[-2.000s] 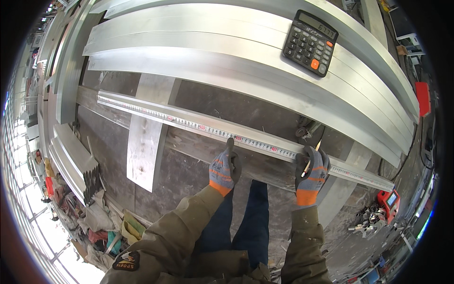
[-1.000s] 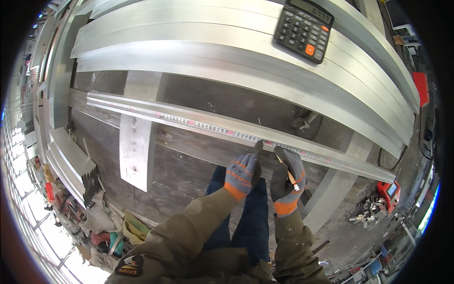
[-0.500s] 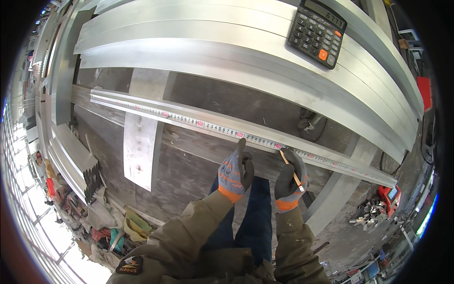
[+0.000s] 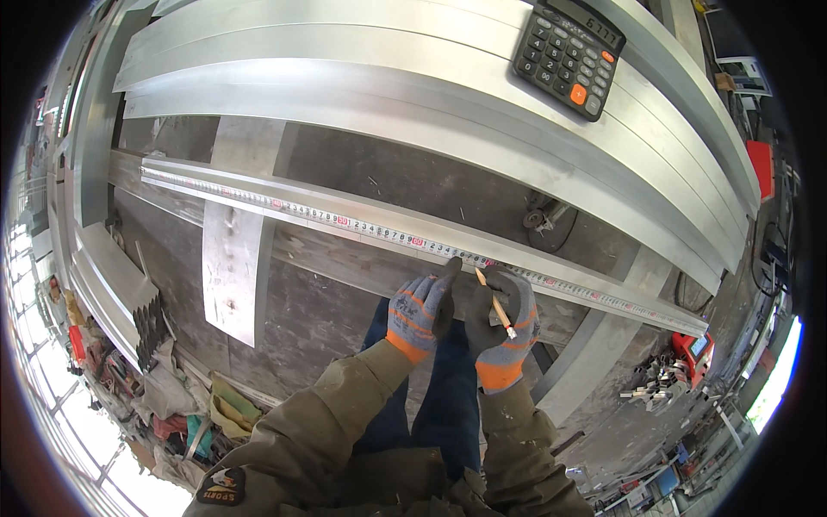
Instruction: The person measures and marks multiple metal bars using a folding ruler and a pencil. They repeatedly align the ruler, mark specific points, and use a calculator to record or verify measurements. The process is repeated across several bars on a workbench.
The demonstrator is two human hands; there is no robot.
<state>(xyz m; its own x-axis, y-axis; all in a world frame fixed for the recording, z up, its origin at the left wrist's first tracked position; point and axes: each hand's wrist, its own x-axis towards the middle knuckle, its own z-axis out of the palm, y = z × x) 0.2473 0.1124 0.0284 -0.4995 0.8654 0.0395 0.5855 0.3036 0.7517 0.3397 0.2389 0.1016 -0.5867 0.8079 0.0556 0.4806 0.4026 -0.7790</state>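
Two fingers (image 4: 495, 303) around pencil (image 4: 495, 303)

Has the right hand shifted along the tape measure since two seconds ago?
Yes. The right hand, holding a pencil, has moved left along the tape measure, closer to the left hand.

Metal fabrication workshop: long silver aluminium profiles (image 4: 413, 95) stacked on a steel frame bench (image 4: 231, 276), extended yellow-white measuring tape (image 4: 362, 226), black desk calculator (image 4: 568, 53), scrap and rags (image 4: 185, 405) on concrete floor.
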